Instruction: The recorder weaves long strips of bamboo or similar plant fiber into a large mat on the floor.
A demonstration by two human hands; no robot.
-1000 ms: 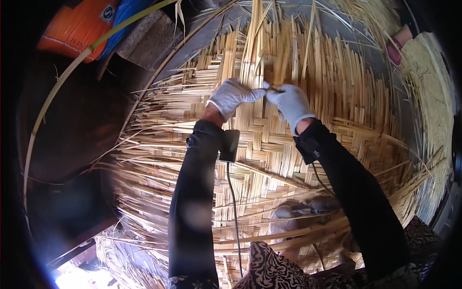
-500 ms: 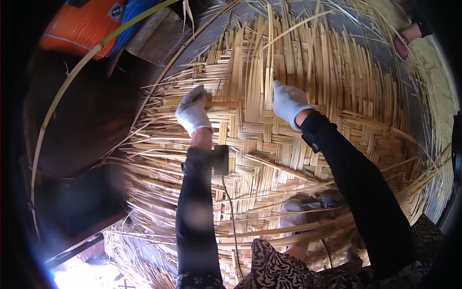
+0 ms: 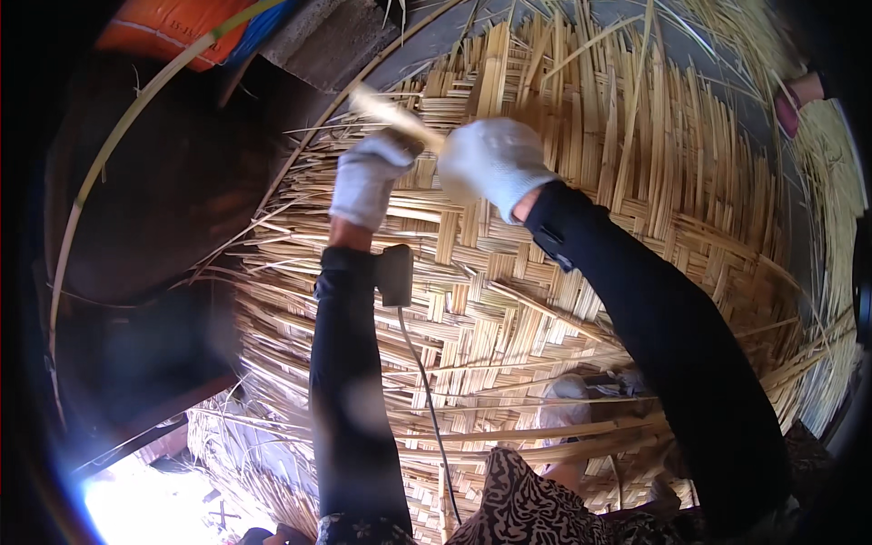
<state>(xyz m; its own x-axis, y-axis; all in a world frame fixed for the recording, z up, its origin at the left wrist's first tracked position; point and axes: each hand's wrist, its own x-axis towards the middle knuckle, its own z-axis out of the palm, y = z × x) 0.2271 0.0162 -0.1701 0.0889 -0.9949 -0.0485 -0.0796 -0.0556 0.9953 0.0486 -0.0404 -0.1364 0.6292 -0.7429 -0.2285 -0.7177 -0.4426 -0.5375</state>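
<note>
A large mat [image 3: 509, 245] of split pale reed strips spreads beneath my hands, woven in the middle with loose ends round its far and left edges. My left hand [image 3: 368, 182], in a white glove, is closed above the mat's far left part. Close to its right, my right hand [image 3: 495, 163], also white-gloved, is closed on a reed strip [image 3: 395, 116]. The strip is smeared by motion and slants up and left past the top of my left hand. Whether my left fingers grip this strip or another one is hidden.
A small grey box [image 3: 394, 275] with a cable hangs by my left wrist. A long bent cane [image 3: 118, 150] arcs at the left, near an orange sack [image 3: 168, 32] and a concrete block [image 3: 331, 41]. Another person's shoe [image 3: 787, 111] and loose straw [image 3: 831, 173] are far right.
My right hand has moved left and slightly up, close to my left hand. A reed strip that stood upright by it now slants to the upper left. My left hand has risen a little.
</note>
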